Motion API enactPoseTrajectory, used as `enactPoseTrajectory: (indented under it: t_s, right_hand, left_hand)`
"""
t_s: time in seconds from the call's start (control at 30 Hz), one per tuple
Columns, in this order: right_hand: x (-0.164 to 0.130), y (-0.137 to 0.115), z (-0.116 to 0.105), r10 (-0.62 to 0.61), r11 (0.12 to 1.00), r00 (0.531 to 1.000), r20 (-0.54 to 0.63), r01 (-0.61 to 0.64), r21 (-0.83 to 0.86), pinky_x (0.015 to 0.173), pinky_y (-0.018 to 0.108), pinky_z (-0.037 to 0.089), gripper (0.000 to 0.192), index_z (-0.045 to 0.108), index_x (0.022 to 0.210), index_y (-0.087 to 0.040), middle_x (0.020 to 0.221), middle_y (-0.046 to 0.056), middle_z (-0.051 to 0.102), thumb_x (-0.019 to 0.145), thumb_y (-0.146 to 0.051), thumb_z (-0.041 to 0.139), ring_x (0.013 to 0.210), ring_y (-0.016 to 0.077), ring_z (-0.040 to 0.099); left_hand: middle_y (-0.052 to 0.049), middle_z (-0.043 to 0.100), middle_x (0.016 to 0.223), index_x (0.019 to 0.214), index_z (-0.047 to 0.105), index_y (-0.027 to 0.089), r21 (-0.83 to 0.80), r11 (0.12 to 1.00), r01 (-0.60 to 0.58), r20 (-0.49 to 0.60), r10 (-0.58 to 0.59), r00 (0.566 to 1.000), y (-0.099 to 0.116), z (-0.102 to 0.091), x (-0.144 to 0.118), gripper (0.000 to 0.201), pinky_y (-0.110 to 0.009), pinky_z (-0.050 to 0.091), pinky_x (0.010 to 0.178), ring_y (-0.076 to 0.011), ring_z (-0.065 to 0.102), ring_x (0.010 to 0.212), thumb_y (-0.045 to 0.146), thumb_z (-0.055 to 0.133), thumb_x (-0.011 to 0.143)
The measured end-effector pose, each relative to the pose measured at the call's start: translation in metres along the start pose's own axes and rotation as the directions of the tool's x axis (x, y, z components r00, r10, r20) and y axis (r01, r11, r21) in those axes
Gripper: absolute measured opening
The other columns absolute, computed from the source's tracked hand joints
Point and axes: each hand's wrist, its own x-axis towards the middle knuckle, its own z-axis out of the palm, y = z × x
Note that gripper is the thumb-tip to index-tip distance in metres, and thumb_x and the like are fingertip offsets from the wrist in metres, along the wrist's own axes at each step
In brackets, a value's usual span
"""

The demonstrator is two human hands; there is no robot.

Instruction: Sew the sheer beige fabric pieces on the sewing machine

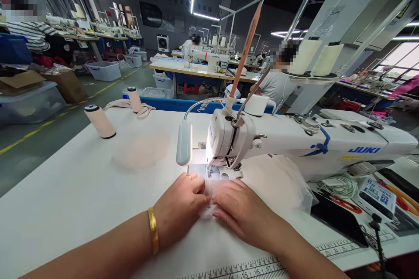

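Observation:
My left hand [185, 205] and my right hand [240, 209] meet in front of the needle area of a white sewing machine [275, 135]. Between them is a piece of sheer pale fabric [208, 212], and the fingers of both hands are closed on it. Its far edge lies near the presser foot [212, 172], though I cannot tell whether it is under it. A gold bangle [152, 231] circles my left wrist. A small lamp [184, 143] on a bendy neck lights the spot. More sheer fabric [278, 183] lies to the right, under the machine's arm.
Two thread cones [100, 121] and another sheer piece [142, 150] occupy the table's left side. At right lie a black phone [338, 218], red-handled scissors [347, 204] and a coil of cord [340, 186]. A printed ruler [242, 270] runs along the front edge. People sit at machines beyond.

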Motion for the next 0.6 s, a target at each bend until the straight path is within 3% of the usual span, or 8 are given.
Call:
enactPoseTrajectory:
  t_s: [0.13, 0.33, 0.6]
  right_hand:
    - [-0.001, -0.005, -0.007, 0.026, 1.0, 0.998, 0.049, -0.026, 0.005, 0.081, 0.036, 0.043, 0.013, 0.052, 0.092, -0.022, 0.091, 0.002, 0.064, 0.102, -0.025, 0.061, 0.086, 0.0213, 0.057]
    - [0.0, 0.0, -0.006, 0.113, 0.994, 0.991, 0.065, -0.112, -0.022, 0.08, 0.037, 0.043, 0.018, 0.053, 0.089, -0.021, 0.091, 0.002, 0.063, 0.104, -0.029, 0.061, 0.085, 0.0219, 0.057]
    - [0.001, 0.009, 0.004, 0.143, 0.988, 0.989, 0.037, -0.14, -0.072, 0.074, 0.037, 0.043, 0.011, 0.057, 0.092, -0.021, 0.089, 0.003, 0.065, 0.102, -0.024, 0.061, 0.086, 0.0242, 0.059]
  left_hand:
    - [-0.004, 0.056, 0.072, 0.077, 0.075, 0.021, -0.021, 1.0, -0.002, 0.001, 0.002, 1.0, 0.007, -0.003, -0.004, 0.026, -0.031, 0.036, 0.064, -0.0188, 0.044, 0.07, 0.005, 0.057, 0.088]
    - [-0.004, 0.058, 0.074, 0.087, 0.077, 0.021, -0.004, 1.0, -0.019, -0.008, 0.019, 1.0, -0.001, 0.002, 0.0, 0.025, -0.032, 0.036, 0.064, -0.0191, 0.043, 0.07, 0.007, 0.057, 0.091]
    - [-0.003, 0.054, 0.07, 0.079, 0.073, 0.02, 0.103, 0.994, -0.044, -0.05, 0.049, 0.998, -0.012, 0.007, 0.007, 0.027, -0.031, 0.032, 0.061, -0.017, 0.039, 0.064, 0.009, 0.052, 0.093]
